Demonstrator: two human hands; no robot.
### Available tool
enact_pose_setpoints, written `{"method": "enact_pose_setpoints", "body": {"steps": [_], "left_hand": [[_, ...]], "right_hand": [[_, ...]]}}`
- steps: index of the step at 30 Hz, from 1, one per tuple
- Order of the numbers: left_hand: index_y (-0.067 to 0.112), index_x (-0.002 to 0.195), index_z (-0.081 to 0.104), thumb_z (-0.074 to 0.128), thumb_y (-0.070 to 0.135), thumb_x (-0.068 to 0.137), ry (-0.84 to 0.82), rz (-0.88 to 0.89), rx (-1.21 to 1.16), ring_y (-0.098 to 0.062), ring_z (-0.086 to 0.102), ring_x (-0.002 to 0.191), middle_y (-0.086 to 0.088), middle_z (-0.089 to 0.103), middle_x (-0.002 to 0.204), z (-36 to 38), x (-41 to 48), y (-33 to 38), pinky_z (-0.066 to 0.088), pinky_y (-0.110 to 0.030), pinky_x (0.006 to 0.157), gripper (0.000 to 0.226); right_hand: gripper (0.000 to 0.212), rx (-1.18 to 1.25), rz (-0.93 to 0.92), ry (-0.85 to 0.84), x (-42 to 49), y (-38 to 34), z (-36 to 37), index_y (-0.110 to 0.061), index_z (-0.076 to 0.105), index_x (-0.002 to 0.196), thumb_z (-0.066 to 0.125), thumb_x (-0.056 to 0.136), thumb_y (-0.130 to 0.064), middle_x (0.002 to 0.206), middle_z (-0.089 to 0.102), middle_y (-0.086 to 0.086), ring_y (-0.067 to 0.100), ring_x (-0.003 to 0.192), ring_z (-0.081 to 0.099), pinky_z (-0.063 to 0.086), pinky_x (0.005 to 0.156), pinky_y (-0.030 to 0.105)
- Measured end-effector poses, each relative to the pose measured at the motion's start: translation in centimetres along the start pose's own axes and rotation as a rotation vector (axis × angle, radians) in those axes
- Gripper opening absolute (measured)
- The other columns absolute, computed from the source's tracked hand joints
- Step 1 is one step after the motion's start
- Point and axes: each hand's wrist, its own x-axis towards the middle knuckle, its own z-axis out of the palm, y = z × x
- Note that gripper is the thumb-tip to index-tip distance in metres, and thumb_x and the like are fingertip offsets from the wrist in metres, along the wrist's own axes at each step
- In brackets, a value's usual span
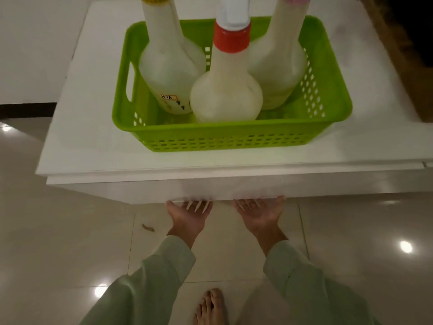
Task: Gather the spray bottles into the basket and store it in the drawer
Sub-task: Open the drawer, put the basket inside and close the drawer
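Note:
A green perforated basket (234, 139) stands on top of a white cabinet (93, 127). Three white spray bottles stand upright in it: one with a yellow collar (168, 64) at the left, one with a red collar (226, 90) in front, one with a pink collar (278, 59) at the right. Below the top runs the white drawer front (164, 188). My left hand (189, 215) and my right hand (259, 214) are palm up, fingers hooked under the lower edge of the drawer front, side by side. The fingertips are hidden behind that edge.
Glossy beige floor tiles (70, 242) spread below the cabinet, with a small brown scrap (147, 227) lying left of my hands. My bare foot (209, 308) is at the bottom centre. A white wall is at the left, a dark area at the upper right.

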Motion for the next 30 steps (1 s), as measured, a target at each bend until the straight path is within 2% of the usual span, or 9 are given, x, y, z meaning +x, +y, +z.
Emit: {"method": "enact_pose_setpoints", "body": {"steps": [7, 11, 13, 15, 17, 18, 21, 23, 30], "left_hand": [[0.008, 0.139, 0.042, 0.034, 0.055, 0.097, 0.011, -0.046, 0.026, -0.043, 0.053, 0.124, -0.020, 0.052, 0.136, -3.5, -3.9, -0.5, 0.041, -0.059, 0.107, 0.064], [0.006, 0.138, 0.045, 0.042, 0.038, 0.103, 0.024, 0.058, 0.503, -0.042, 0.057, 0.122, -0.018, 0.058, 0.132, -5.5, -11.1, -1.1, 0.047, -0.051, 0.103, 0.047], [0.012, 0.126, 0.058, 0.051, 0.025, 0.101, -0.002, 0.325, 0.892, -0.032, 0.068, 0.108, -0.008, 0.070, 0.116, -6.6, -16.0, -1.6, 0.056, -0.038, 0.089, 0.029], [0.024, 0.111, 0.066, 0.056, 0.020, 0.097, -0.077, 0.793, 1.284, -0.012, 0.071, 0.094, 0.009, 0.074, 0.100, -7.5, -20.6, -1.8, 0.055, -0.018, 0.077, 0.017], [0.028, 0.109, 0.065, 0.055, 0.022, 0.097, -0.175, 1.231, 1.572, 0.000, 0.065, 0.096, 0.019, 0.069, 0.104, -7.1, -24.0, -1.8, 0.050, -0.010, 0.081, 0.017], [0.027, 0.113, 0.063, 0.055, 0.021, 0.096, -0.219, 1.391, 1.681, 0.002, 0.061, 0.102, 0.017, 0.067, 0.110, -6.6, -25.3, -1.8, 0.047, -0.011, 0.089, 0.020], [0.021, 0.136, 0.052, 0.060, 0.019, 0.093, -0.211, 1.435, 1.988, -0.018, 0.045, 0.135, -0.001, 0.053, 0.141, -4.7, -25.9, -1.9, 0.035, -0.035, 0.114, 0.044], [0.015, 0.145, 0.042, 0.058, 0.020, 0.095, -0.167, 1.371, 2.174, -0.028, 0.034, 0.144, -0.009, 0.044, 0.150, -4.3, -26.4, -2.2, 0.025, -0.046, 0.121, 0.054], [0.013, 0.137, 0.050, 0.053, 0.022, 0.095, -0.111, 1.317, 2.329, -0.027, 0.050, 0.124, -0.007, 0.058, 0.132, -4.4, -28.0, -2.5, 0.031, -0.043, 0.115, 0.043]], "right_hand": [[0.073, -0.057, -0.022, 0.034, -3.9, 0.4, -3.2, -0.004, 0.053, 0.127, 0.040, 0.096, -0.068, 0.125, 0.060, 0.023, 0.042, 0.111, 0.061, 0.050, 0.093, 0.061], [0.032, -0.521, -0.069, 0.119, -11.1, 0.6, -4.4, -0.003, 0.054, 0.127, 0.046, 0.106, -0.026, 0.123, 0.058, 0.027, 0.039, 0.104, 0.060, 0.048, 0.104, 0.054], [0.012, -0.946, -0.339, 0.093, -16.6, 1.1, -4.7, -0.010, 0.066, 0.103, 0.054, 0.101, -0.011, 0.110, 0.072, 0.020, 0.036, 0.097, 0.069, 0.057, 0.088, 0.044], [0.013, -1.334, -0.862, -0.092, -21.8, 1.1, -4.5, -0.020, 0.069, 0.093, 0.058, 0.097, -0.012, 0.096, 0.075, 0.001, 0.024, 0.093, 0.071, 0.055, 0.080, 0.025], [0.017, -1.599, -1.336, -0.321, -25.2, 0.5, -3.7, -0.019, 0.069, 0.107, 0.056, 0.095, -0.017, 0.108, 0.069, -0.004, 0.014, 0.107, 0.063, 0.046, 0.093, 0.019], [0.025, -1.713, -1.458, -0.345, -26.2, -0.1, -2.7, -0.017, 0.067, 0.117, 0.055, 0.095, -0.019, 0.119, 0.065, -0.001, 0.016, 0.118, 0.057, 0.043, 0.102, 0.023], [0.043, -2.148, -1.328, -0.228, -26.5, -1.6, -0.1, -0.017, 0.054, 0.142, 0.053, 0.100, -0.026, 0.144, 0.054, 0.006, 0.027, 0.140, 0.042, 0.029, 0.120, 0.045], [0.044, -2.359, -1.226, -0.234, -26.5, -2.2, 0.1, -0.017, 0.051, 0.145, 0.049, 0.102, -0.027, 0.138, 0.058, 0.007, 0.030, 0.136, 0.046, 0.022, 0.122, 0.050], [0.044, -2.500, -1.179, -0.214, -27.3, -2.5, -0.5, -0.023, 0.059, 0.132, 0.051, 0.092, -0.005, 0.112, 0.067, 0.000, 0.025, 0.109, 0.057, 0.034, 0.109, 0.041]]}}
